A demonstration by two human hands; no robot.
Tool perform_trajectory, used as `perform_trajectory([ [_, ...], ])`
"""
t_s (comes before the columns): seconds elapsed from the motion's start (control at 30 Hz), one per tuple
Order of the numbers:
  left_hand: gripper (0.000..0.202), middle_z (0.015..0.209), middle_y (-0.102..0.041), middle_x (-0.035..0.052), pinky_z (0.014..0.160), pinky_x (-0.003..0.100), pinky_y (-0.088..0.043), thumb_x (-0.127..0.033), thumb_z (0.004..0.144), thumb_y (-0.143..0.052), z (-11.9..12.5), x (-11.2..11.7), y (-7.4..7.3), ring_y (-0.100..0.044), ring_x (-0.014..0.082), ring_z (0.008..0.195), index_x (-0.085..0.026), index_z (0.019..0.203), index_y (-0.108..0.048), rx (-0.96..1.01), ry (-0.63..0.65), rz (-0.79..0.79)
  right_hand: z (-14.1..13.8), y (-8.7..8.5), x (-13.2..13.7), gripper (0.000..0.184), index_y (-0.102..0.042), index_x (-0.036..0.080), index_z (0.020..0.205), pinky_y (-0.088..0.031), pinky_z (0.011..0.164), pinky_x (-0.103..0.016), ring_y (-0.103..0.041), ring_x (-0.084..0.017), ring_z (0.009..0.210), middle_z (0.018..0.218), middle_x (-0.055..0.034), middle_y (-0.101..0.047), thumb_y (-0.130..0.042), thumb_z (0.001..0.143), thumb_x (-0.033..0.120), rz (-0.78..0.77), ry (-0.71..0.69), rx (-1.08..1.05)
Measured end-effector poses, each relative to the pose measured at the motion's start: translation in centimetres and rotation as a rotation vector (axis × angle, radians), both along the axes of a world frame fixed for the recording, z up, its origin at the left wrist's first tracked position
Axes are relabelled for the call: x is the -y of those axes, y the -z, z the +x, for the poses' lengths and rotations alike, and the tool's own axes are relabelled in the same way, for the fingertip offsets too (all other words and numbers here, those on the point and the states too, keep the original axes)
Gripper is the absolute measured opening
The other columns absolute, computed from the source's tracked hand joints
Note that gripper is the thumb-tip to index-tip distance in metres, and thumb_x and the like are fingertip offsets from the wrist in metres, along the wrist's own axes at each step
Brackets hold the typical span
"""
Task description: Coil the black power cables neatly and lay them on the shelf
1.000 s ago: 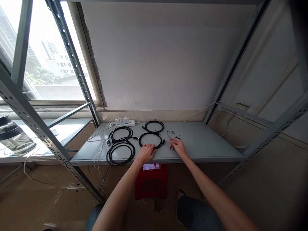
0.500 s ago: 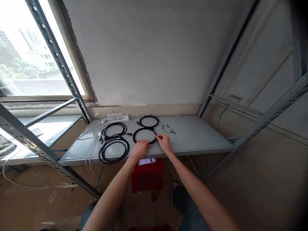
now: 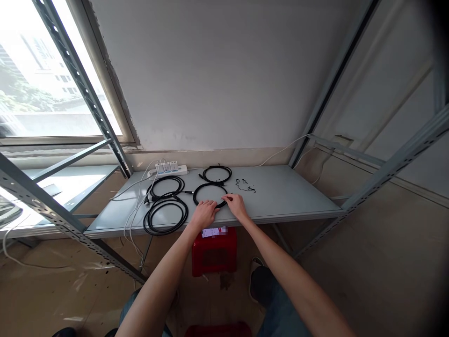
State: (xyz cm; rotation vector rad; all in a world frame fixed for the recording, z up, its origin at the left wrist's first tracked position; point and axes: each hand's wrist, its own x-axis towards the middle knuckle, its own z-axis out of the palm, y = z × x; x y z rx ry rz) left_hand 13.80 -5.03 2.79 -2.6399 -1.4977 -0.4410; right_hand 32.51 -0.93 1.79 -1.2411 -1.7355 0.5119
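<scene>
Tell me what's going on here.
A person's left hand is on the near edge of a coiled black cable on the shelf; the right hand pinches at its right side, exact grip unclear. Another coil lies behind, two loops to the left, and thin black strands to the right.

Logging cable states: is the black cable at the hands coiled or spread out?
Coiled: the black cable lies in a ring on the shelf, left hand at its near edge.
</scene>
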Motion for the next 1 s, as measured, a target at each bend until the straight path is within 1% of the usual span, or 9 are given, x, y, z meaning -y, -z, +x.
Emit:
perform_trajectory([
  [0.17, 0.028, 0.100, -0.069, 0.0092, 0.087, 0.038, -0.041, -0.032, 0.106, -0.035, 0.1, 0.1, -0.1, -0.062, 0.0253, 0.098, -0.020, 0.101, -0.059, 0.008, -0.016, -0.013, 0.0, 0.2, 0.3, 0.037, -0.074, 0.023, 0.087, -0.041, 0.065, -0.029, -0.062, -0.020, 0.070, 0.083, -0.0053, -0.074, -0.039, 0.098, 0.031, 0.004, -0.034, 0.118],
  [0.3, 0.027, 0.099, -0.069, 0.0090, 0.088, 0.038, -0.040, -0.032, 0.106, -0.035, 0.1, 0.1, -0.2, -0.062, 0.0255, 0.098, -0.020, 0.098, -0.059, 0.007, -0.021, -0.016, -0.2, 0.1, 0.6, 0.037, -0.072, 0.025, 0.099, -0.039, 0.066, -0.028, -0.064, -0.020, 0.077, 0.091, -0.0047, -0.074, -0.035, 0.100, 0.026, 0.038, -0.008, 0.169],
  [0.4, 0.027, 0.098, -0.069, 0.0092, 0.087, 0.037, -0.040, -0.032, 0.106, -0.036, 0.1, 0.2, -0.3, -0.062, 0.0256, 0.098, -0.020, 0.096, -0.058, 0.012, -0.021, -0.020, -0.4, 0.0, 0.7, 0.033, -0.067, 0.025, 0.109, -0.037, 0.065, -0.028, -0.062, -0.021, 0.074, 0.086, -0.0041, -0.071, -0.035, 0.101, 0.028, 0.068, 0.027, 0.183],
  [0.47, 0.026, 0.098, -0.068, 0.0093, 0.086, 0.037, -0.040, -0.031, 0.106, -0.037, 0.2, 0.2, -0.3, -0.062, 0.0257, 0.099, -0.020, 0.096, -0.058, 0.015, -0.018, -0.019, -0.4, -0.2, 0.7, 0.028, -0.063, 0.025, 0.110, -0.035, 0.062, -0.029, -0.059, -0.021, 0.067, 0.079, -0.0027, -0.068, -0.037, 0.101, 0.030, 0.075, 0.049, 0.179],
  [0.57, 0.024, 0.099, -0.068, 0.0093, 0.086, 0.037, -0.039, -0.030, 0.105, -0.038, 0.2, 0.2, -0.3, -0.062, 0.0257, 0.100, -0.020, 0.095, -0.058, 0.014, -0.013, -0.013, -0.4, -0.3, 0.6, 0.021, -0.059, 0.025, 0.104, -0.033, 0.060, -0.029, -0.054, -0.020, 0.060, 0.070, -0.0001, -0.063, -0.041, 0.100, 0.033, 0.076, 0.057, 0.147],
  [0.67, 0.024, 0.099, -0.068, 0.0089, 0.085, 0.038, -0.039, -0.029, 0.105, -0.038, 0.1, 0.2, -0.3, -0.061, 0.0258, 0.099, -0.020, 0.095, -0.058, 0.007, -0.008, -0.004, -0.3, -0.1, 0.3, 0.019, -0.058, 0.025, 0.095, -0.035, 0.060, -0.029, -0.054, -0.019, 0.058, 0.065, 0.0009, -0.062, -0.046, 0.098, 0.039, 0.067, 0.049, 0.082],
  [0.83, 0.023, 0.100, -0.068, 0.0092, 0.086, 0.038, -0.038, -0.029, 0.105, -0.039, 0.1, 0.1, -0.3, -0.061, 0.0262, 0.100, -0.020, 0.097, -0.060, -0.007, 0.003, -0.008, 0.0, 0.2, -0.9, 0.030, -0.056, 0.024, 0.075, -0.041, 0.061, -0.030, -0.055, -0.019, 0.055, 0.057, 0.0002, -0.061, -0.056, 0.090, 0.050, -0.048, 0.024, -0.015],
  [0.93, 0.023, 0.100, -0.069, 0.0095, 0.086, 0.039, -0.038, -0.028, 0.105, -0.039, 0.1, -0.1, -0.2, -0.061, 0.0263, 0.100, -0.019, 0.100, -0.060, -0.019, 0.008, -0.004, 0.1, 0.1, -1.4, 0.036, -0.057, 0.024, 0.071, -0.044, 0.061, -0.031, -0.057, -0.019, 0.055, 0.055, -0.0007, -0.062, -0.060, 0.086, 0.056, -0.122, -0.003, -0.024],
  [1.0, 0.023, 0.100, -0.069, 0.0094, 0.085, 0.039, -0.038, -0.028, 0.105, -0.039, 0.1, -0.2, -0.1, -0.061, 0.0260, 0.099, -0.019, 0.099, -0.060, -0.026, 0.001, -0.003, 0.1, 0.0, -1.5, 0.038, -0.058, 0.023, 0.070, -0.044, 0.061, -0.031, -0.058, -0.019, 0.055, 0.056, -0.0011, -0.063, -0.061, 0.086, 0.057, -0.129, -0.017, -0.030],
])
